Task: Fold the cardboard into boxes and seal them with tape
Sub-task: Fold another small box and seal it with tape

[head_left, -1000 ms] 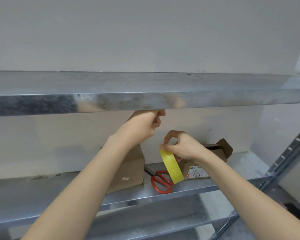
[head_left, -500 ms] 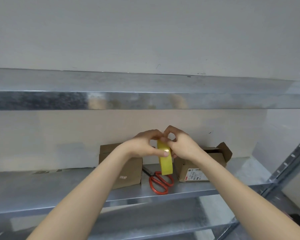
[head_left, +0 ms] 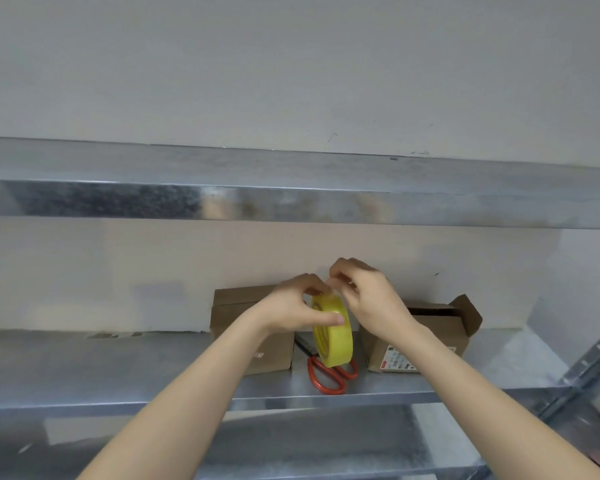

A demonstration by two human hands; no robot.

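Cardboard: closed box (head_left: 253,330) stands at left on metal shelf (head_left: 118,368), top flaps down, no tape visible on it from this angle.

L hand (head_left: 291,315) holds tape roll (head_left: 333,336) upright in the air, just in front of the boxes. Thumb lies flat on the roll's side face, fingers curl over its top.

Red scissors (head_left: 329,377) lie on the shelf below the roll, betw the two boxes.

R hand (head_left: 369,299): fingers curled, tips pinching at the roll's top rim. Prob. the free end, but the film is too clear to confirm.

Open box (head_left: 433,336) at right, one flap up, label on front.

Risks (judgement):
- End slips from R fingertips and re-sticks to the roll, so it must be picked loose again. Cause: thin pinch on slick film.
- Strip folds onto itself or onto fingers if pulled slack.
- Skewed pull splits the tape lengthwise.
- L grip is thumb and fingers only, so a hard tug could twist the roll out and drop it on the scissors.
- Both hands busy, so cutting needs a regrip.
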